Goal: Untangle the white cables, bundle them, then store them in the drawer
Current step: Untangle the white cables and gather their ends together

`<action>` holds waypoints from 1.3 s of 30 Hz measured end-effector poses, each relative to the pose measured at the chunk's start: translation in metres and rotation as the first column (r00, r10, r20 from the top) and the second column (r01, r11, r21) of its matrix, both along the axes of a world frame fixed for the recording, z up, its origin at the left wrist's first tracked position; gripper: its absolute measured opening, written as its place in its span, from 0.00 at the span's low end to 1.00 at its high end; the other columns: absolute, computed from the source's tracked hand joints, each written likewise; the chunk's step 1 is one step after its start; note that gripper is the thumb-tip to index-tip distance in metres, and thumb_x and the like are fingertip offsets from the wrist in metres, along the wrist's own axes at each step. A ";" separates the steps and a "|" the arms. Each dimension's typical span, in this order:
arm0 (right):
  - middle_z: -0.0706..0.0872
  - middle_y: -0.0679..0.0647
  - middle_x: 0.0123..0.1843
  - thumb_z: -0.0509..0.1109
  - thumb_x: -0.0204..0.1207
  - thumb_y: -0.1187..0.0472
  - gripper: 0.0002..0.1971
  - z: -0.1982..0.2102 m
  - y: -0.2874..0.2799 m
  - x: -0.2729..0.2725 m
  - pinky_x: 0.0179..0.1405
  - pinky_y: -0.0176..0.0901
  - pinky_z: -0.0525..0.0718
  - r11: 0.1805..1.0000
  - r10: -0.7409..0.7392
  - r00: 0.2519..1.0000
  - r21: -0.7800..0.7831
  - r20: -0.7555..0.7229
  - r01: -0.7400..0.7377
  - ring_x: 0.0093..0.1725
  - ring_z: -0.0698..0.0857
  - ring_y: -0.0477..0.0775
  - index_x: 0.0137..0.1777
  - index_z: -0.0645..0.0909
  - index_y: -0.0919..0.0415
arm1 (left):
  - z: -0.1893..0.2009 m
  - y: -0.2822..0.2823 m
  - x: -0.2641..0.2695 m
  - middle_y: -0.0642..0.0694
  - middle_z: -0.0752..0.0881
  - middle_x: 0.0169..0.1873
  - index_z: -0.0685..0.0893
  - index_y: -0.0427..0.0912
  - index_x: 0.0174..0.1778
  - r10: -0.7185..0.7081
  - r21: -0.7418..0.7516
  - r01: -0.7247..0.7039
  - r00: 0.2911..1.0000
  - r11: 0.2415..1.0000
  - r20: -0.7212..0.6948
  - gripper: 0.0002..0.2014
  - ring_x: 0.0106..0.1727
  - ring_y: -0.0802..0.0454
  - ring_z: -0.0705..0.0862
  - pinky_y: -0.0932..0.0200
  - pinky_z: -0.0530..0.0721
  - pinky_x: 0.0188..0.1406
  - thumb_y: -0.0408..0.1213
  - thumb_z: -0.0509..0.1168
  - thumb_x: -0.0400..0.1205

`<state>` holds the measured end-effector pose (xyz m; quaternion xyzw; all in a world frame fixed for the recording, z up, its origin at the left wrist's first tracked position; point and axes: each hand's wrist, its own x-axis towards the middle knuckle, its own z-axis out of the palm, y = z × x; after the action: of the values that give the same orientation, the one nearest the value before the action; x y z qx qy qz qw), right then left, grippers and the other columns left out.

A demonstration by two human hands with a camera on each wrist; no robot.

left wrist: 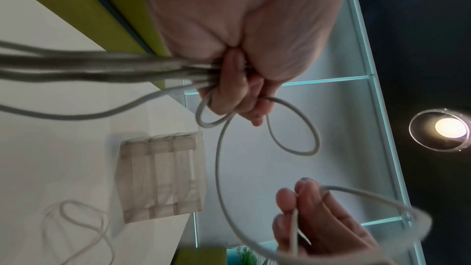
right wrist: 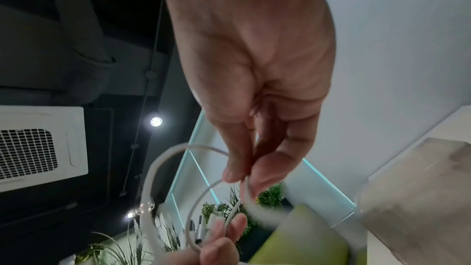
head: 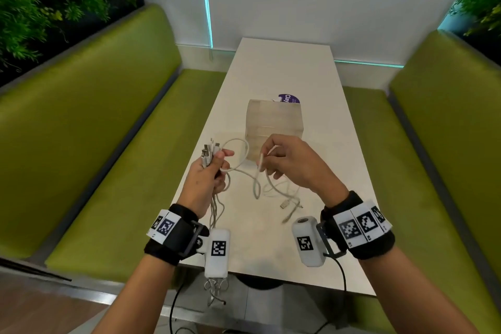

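Note:
My left hand (head: 214, 168) grips a bunch of white cables (head: 208, 156) above the table's left edge, plug ends sticking up and tails hanging down past the wrist. In the left wrist view the left hand (left wrist: 237, 92) is fisted round the white cables (left wrist: 127, 65). My right hand (head: 273, 160) pinches one white cable (head: 260, 163) between thumb and fingers; the strand loops across to the left hand. The right wrist view shows that pinch, right hand (right wrist: 244, 178) on the cable (right wrist: 203, 188). More cable loops (head: 282, 192) lie on the table. The translucent drawer unit (head: 273, 127) stands behind the hands.
The white table (head: 284, 68) is narrow, with green bench seats (head: 108, 144) on both sides. A purple round label (head: 288, 98) lies behind the drawer unit. A loose USB plug (head: 284, 205) rests near my right wrist. A wall closes the far end.

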<state>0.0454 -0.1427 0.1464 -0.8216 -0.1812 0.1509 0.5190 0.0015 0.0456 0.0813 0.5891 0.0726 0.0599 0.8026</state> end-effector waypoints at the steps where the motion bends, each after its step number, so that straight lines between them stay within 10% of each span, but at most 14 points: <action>1: 0.89 0.63 0.38 0.71 0.75 0.71 0.03 0.002 -0.001 -0.003 0.30 0.38 0.84 1.000 0.015 0.999 0.018 -0.048 -0.014 0.31 0.83 0.51 0.45 0.79 0.70 | 0.000 0.001 0.000 0.53 0.76 0.27 0.83 0.39 0.51 0.008 -0.003 -0.008 1.000 1.000 0.000 0.11 0.19 0.59 0.59 0.67 0.57 0.15 0.39 0.57 0.87; 15: 0.90 0.64 0.39 0.71 0.70 0.75 0.05 -0.078 -0.010 -0.047 0.52 0.56 0.89 0.970 0.090 0.856 -0.150 -0.509 -0.191 0.35 0.88 0.60 0.42 0.78 0.67 | -0.002 0.001 -0.006 0.55 0.77 0.27 0.83 0.39 0.51 0.016 0.038 -0.014 0.999 0.999 -0.036 0.11 0.18 0.60 0.61 0.67 0.57 0.16 0.38 0.57 0.88; 26: 0.89 0.63 0.38 0.73 0.69 0.74 0.08 -0.106 -0.011 -0.055 0.45 0.46 0.90 0.970 0.116 0.830 -0.119 -0.546 -0.214 0.36 0.88 0.61 0.40 0.77 0.64 | -0.007 -0.001 -0.009 0.54 0.77 0.26 0.83 0.39 0.51 -0.009 0.056 0.012 0.999 0.998 -0.050 0.11 0.18 0.61 0.61 0.67 0.57 0.16 0.38 0.57 0.88; 29: 0.90 0.58 0.42 0.74 0.70 0.70 0.08 -0.122 -0.014 -0.054 0.34 0.33 0.81 0.839 0.157 0.879 -0.409 -0.451 -0.360 0.38 0.88 0.53 0.42 0.78 0.58 | -0.007 -0.001 -0.011 0.55 0.77 0.26 0.83 0.40 0.50 -0.022 0.073 0.027 0.998 0.997 -0.058 0.10 0.18 0.60 0.61 0.66 0.56 0.17 0.38 0.57 0.87; 32: 0.85 0.55 0.60 0.67 0.73 0.73 0.17 -0.136 -0.020 -0.049 0.49 0.39 0.80 0.693 0.200 0.926 -0.623 -0.319 -0.364 0.58 0.84 0.54 0.60 0.78 0.58 | -0.010 -0.001 -0.014 0.55 0.77 0.26 0.84 0.39 0.50 -0.074 0.085 0.081 0.994 0.993 -0.078 0.10 0.19 0.60 0.61 0.66 0.56 0.17 0.39 0.58 0.87; 36: 0.78 0.53 0.71 0.61 0.82 0.66 0.20 -0.122 -0.016 -0.038 0.65 0.48 0.80 0.978 -0.083 0.996 -0.196 -0.026 0.076 0.60 0.83 0.53 0.73 0.70 0.56 | -0.014 -0.005 -0.018 0.53 0.77 0.26 0.84 0.37 0.51 -0.180 0.142 0.198 0.975 0.970 -0.129 0.12 0.19 0.59 0.60 0.65 0.55 0.17 0.38 0.58 0.87; 39: 0.80 0.52 0.67 0.59 0.85 0.59 0.17 -0.091 -0.004 -0.034 0.60 0.46 0.85 0.964 -0.135 0.986 0.215 -0.095 0.153 0.61 0.84 0.51 0.73 0.72 0.53 | -0.016 -0.012 -0.022 0.53 0.75 0.24 0.84 0.34 0.53 -0.254 0.204 0.288 0.951 0.936 -0.178 0.14 0.19 0.59 0.61 0.65 0.56 0.18 0.40 0.58 0.87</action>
<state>0.0114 -0.1467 0.0557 -0.7628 -0.1158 0.1243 0.6239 -0.0203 0.0339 0.0653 0.6843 0.0428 -0.0876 0.7227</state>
